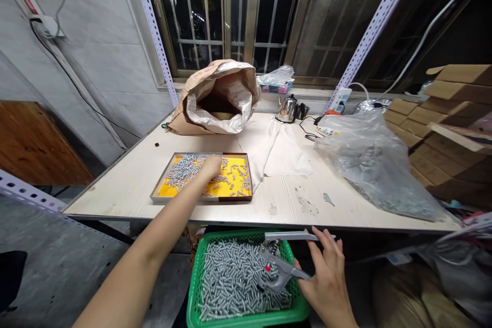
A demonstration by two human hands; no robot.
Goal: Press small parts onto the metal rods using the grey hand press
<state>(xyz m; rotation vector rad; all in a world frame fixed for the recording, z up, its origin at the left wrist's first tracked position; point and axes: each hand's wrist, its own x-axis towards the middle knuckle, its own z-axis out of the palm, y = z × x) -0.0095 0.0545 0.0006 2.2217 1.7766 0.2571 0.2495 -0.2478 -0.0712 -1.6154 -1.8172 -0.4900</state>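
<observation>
My left hand (212,165) reaches into a shallow tray (156,190) with a yellow bottom. Its fingers are curled down among small silver screws (184,169), and the fingertips are hidden. My right hand (325,271) grips the handles of a grey metal plier-like tool (282,269), which has a coil spring and a red spot. The tool hangs over a green plastic basket (195,287) full of silver screws (234,282), below the table's front edge. In the tray, screws are heaped at the left and scattered at the right.
Behind the tray stands an open paper sack (184,115) with a white lining. A white cloth (286,156), a metal kettle (287,108) and a clear plastic bag (380,169) lie further right on the table (115,184). Cardboard boxes (449,113) are stacked at the right.
</observation>
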